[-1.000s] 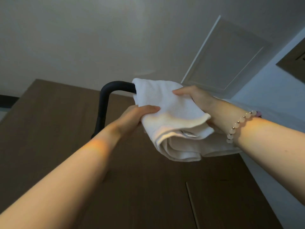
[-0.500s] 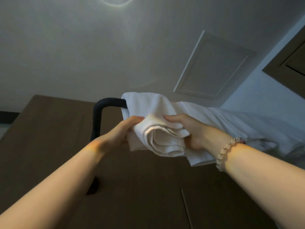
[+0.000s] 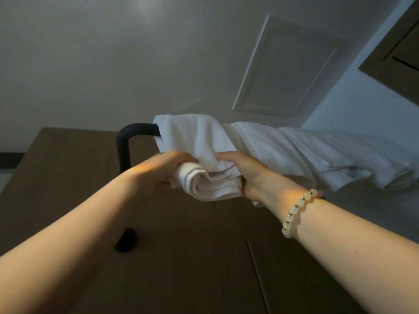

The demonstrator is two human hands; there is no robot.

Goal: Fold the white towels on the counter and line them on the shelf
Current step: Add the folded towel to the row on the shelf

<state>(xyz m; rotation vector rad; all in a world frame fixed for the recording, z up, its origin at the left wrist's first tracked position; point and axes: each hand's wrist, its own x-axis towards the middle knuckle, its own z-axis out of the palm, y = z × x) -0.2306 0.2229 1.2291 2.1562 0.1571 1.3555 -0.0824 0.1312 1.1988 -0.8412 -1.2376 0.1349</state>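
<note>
The folded white terry towel (image 3: 199, 141) hangs over the black tubular metal shelf rail (image 3: 123, 143), touching more white towels (image 3: 306, 152). The left grip (image 3: 163, 171) and right grip (image 3: 247, 175) each clutch 1 side of its folded lower end

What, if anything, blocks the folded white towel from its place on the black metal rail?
Nothing visible: the left hand and right hand grip the folded white towel, which lies over the black metal rail.

folded towel (image 3: 199, 141) on shelf rail (image 3: 136, 129) | second towel (image 3: 306, 155) right, seemingly touching
</note>
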